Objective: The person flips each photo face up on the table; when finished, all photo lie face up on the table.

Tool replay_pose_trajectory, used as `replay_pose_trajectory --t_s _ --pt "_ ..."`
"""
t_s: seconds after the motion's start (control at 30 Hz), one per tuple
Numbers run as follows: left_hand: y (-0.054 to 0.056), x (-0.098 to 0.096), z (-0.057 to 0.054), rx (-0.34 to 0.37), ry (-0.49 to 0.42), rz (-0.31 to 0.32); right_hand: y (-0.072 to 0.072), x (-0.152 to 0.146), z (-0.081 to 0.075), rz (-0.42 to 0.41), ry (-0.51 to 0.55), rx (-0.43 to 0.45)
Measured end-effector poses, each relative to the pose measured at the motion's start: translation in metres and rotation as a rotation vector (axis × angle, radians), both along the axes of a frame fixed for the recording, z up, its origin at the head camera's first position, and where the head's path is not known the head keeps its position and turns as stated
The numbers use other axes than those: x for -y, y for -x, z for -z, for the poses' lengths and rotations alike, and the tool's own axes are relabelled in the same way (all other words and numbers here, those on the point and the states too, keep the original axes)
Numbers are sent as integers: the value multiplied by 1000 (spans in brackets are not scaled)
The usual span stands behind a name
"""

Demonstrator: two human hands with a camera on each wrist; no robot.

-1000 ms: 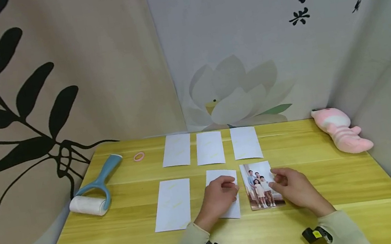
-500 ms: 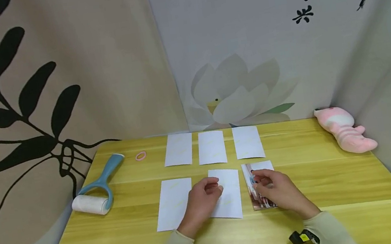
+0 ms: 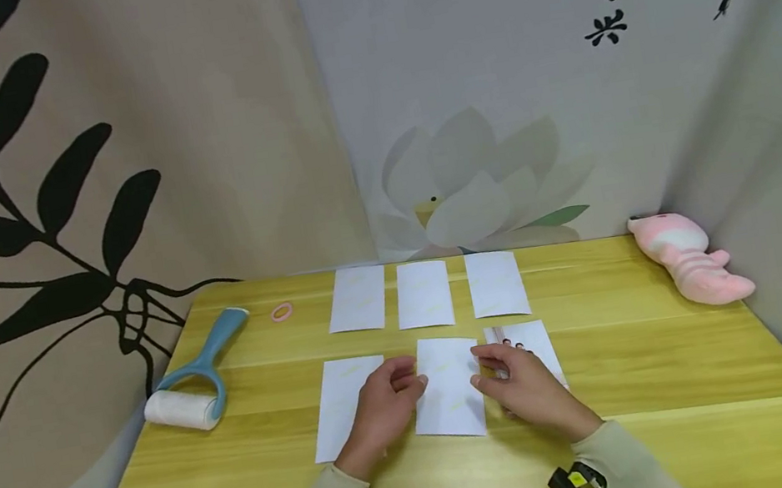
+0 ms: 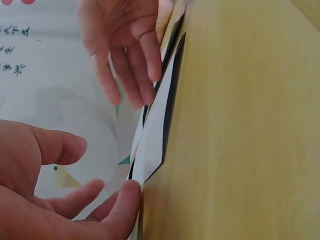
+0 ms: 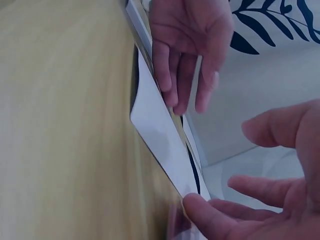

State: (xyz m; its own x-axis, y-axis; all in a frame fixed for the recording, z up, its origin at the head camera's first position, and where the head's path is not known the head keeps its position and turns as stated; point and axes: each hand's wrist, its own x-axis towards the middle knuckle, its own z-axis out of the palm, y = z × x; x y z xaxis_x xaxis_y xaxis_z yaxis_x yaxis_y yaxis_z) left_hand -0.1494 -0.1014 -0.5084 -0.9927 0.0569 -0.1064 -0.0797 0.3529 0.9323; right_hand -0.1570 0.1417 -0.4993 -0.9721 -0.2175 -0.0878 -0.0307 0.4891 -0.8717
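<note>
A blank white card (image 3: 447,392) lies in the middle of the front row on the table. My left hand (image 3: 389,400) is beside its left edge, fingers loosely bent and apart from the thumb. Opposite it, my right hand (image 3: 522,389) hovers by the right edge, covering much of a family photo (image 3: 541,344). In the left wrist view, a fingertip of the left hand (image 4: 75,195) reaches the end of the white card (image 4: 152,140). The right wrist view likewise has a fingertip of the right hand (image 5: 260,185) at the card's (image 5: 162,132) edge.
Another white card (image 3: 338,399) lies to the left, partly behind the left hand. Three more cards, including one in the centre (image 3: 422,296), form the back row. A blue-handled lint roller (image 3: 205,373), a pink ring (image 3: 281,312) and a pink plush toy (image 3: 689,258) lie on the wooden table (image 3: 683,369).
Both hands have moved left. The right hand has gone from the family photo's right side, across it, to the middle card's right edge; the left hand has moved off that card to its left edge.
</note>
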Motion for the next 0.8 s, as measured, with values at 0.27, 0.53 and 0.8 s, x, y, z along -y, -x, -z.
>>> replay_pose_trajectory --t_s 0.27,0.53,0.8 --pt "3 -6 -4 16 12 19 -1 9 3 11 -29 -19" --pt "2 -7 -4 21 6 28 -7 10 5 -151 -150 -83" --pt "2 -9 -3 24 18 33 -15 16 4 -220 -360 -162"
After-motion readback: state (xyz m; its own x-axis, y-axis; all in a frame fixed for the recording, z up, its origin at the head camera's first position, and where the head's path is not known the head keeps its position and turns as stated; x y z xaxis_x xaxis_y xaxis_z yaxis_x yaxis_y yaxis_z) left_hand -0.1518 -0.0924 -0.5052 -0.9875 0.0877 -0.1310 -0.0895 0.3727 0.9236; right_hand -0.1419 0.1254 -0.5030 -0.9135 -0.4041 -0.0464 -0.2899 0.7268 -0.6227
